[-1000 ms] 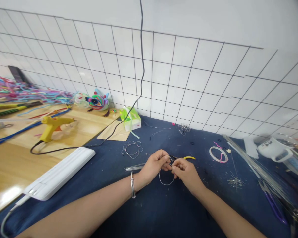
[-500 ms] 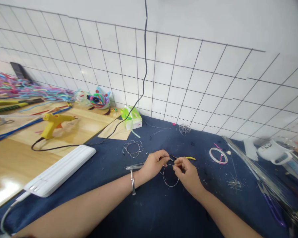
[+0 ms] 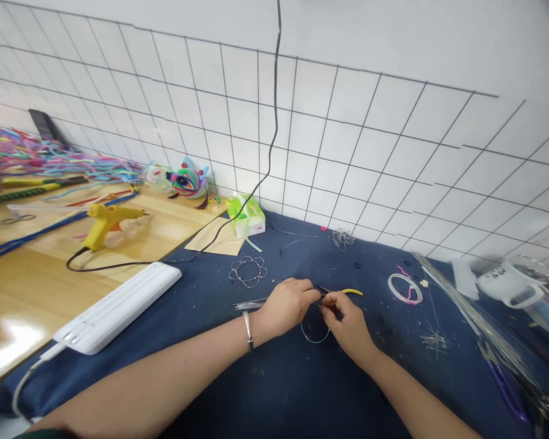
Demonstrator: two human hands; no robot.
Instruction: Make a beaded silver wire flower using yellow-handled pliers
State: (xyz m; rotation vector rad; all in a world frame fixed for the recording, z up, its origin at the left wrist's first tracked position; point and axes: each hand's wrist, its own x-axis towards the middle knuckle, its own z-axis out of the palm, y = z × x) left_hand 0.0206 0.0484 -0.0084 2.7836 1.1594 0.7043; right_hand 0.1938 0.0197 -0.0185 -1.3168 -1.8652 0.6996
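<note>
Between our nearly closed left fingers (image 3: 317, 294) and pinched right fingers (image 3: 326, 303), we hold the wire ring (image 3: 315, 341), its loop hanging just below them. Beyond our fingertips lie the yellow-handled pliers (image 3: 351, 292); farther off, the tangled wire (image 3: 343, 238) rests on the worktop (image 3: 297, 259).

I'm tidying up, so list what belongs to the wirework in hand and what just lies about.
Likely belongs:
- wire ring, held by left hand and right hand
- petalled wire ring
- straight wires
- yellow-handled tool

Likely just lying about:
- yellow glue gun
- white power strip
- mug
</note>
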